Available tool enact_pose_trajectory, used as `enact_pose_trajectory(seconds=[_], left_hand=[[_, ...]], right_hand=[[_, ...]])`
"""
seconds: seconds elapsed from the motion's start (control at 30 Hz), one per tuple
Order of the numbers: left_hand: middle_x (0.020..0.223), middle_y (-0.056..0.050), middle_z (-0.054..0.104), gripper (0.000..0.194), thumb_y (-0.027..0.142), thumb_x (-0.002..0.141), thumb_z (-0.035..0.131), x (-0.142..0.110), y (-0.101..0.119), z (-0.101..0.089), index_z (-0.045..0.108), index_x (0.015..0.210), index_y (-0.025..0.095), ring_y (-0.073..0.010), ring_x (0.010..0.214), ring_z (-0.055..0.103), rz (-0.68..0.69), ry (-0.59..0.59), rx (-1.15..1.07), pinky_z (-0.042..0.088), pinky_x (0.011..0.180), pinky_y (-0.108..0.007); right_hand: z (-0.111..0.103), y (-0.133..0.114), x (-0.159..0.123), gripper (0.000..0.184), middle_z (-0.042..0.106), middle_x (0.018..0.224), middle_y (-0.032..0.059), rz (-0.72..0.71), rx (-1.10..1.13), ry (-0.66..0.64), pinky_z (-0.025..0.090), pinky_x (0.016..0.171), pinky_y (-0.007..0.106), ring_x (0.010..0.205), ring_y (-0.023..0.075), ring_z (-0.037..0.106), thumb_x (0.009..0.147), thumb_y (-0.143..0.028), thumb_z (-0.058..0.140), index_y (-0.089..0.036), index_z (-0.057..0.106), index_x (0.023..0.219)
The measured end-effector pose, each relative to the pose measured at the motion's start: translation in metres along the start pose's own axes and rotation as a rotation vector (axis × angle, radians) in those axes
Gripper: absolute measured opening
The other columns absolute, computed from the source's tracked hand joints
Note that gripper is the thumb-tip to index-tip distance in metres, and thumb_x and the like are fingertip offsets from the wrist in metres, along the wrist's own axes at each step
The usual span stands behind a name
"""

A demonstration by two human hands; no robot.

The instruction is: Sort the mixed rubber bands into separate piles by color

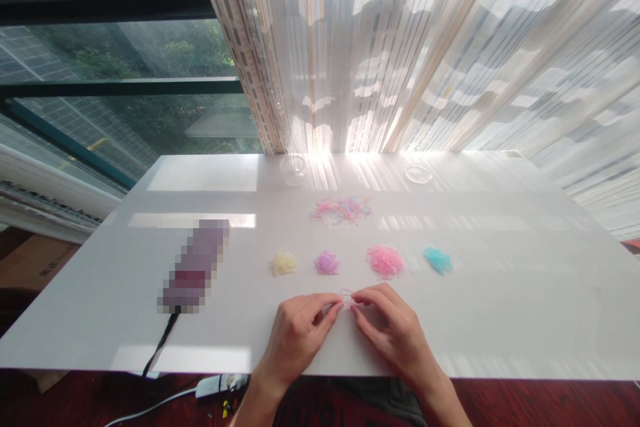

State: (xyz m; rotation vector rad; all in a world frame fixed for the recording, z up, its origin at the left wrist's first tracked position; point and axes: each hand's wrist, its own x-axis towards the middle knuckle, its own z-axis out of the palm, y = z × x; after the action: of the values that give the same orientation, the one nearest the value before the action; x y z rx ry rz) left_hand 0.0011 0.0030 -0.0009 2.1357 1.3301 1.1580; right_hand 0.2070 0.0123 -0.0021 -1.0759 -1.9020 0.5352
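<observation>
Near the front edge of the white table (500, 307), my left hand (305, 327) pinches thumb and forefinger together. My right hand (393, 327) faces it, its thumb and forefinger closed almost to a pinch. Between the two sets of fingertips are a few thin pink rubber bands (347, 291), too small to make out fully. Just beyond my hands lie sorted piles of small bands: a yellow pile (284, 263), a purple pile (327, 262), a pink pile (385, 261) and a teal pile (438, 259). Farther back spreads a mixed-colour pile (341, 210).
Two clear round containers or lids, one at the left (293, 170) and one at the right (419, 175), sit at the back by the curtain (350, 47). A blurred purple object (197, 267) with a black cord lies to the left. Below the table is a white power strip (215, 385).
</observation>
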Motion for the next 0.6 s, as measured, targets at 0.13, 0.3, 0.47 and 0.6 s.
enact_pose_trajectory(seconds=[0.13,0.3,0.47,0.6], left_hand=[[0.094,0.001,0.083,0.01,0.021,0.103,0.066,-0.0002,-0.0008,-0.0002,0.075,0.108,0.022,-0.0117,0.061,0.069,-0.008,0.001,-0.013,0.055,0.067,-0.023],[0.086,0.001,0.081,0.009,0.02,0.103,0.066,0.001,-0.0009,-0.0003,0.075,0.104,0.021,-0.0119,0.059,0.068,-0.011,0.007,-0.01,0.053,0.064,-0.023],[0.088,0.001,0.082,0.009,0.018,0.102,0.066,0.001,-0.0001,-0.0006,0.075,0.105,0.021,-0.0113,0.06,0.068,-0.001,0.026,-0.026,0.053,0.064,-0.022],[0.09,0.001,0.082,0.008,0.018,0.102,0.068,0.0011,0.0,-0.001,0.075,0.106,0.021,-0.011,0.062,0.069,0.022,0.026,-0.048,0.054,0.066,-0.021]], right_hand=[[0.0004,-0.0007,0.0002,0.014,0.071,0.092,0.0031,0.006,-0.019,-0.011,0.058,0.075,0.029,0.083,0.0187,0.069,0.1,-0.013,0.063,-0.024,0.066,0.108],[0.0023,-0.0009,0.0004,0.014,0.071,0.093,0.0039,0.015,-0.043,-0.01,0.058,0.074,0.03,0.083,0.0196,0.068,0.1,-0.014,0.064,-0.024,0.066,0.109],[0.001,-0.0013,-0.0011,0.019,0.071,0.093,0.0037,0.008,-0.023,-0.009,0.058,0.073,0.031,0.082,0.019,0.068,0.1,-0.015,0.065,-0.025,0.067,0.116],[-0.0004,-0.0024,-0.0012,0.018,0.071,0.092,0.0033,-0.013,0.007,-0.013,0.058,0.073,0.03,0.083,0.0184,0.068,0.1,-0.016,0.067,-0.024,0.068,0.116]])
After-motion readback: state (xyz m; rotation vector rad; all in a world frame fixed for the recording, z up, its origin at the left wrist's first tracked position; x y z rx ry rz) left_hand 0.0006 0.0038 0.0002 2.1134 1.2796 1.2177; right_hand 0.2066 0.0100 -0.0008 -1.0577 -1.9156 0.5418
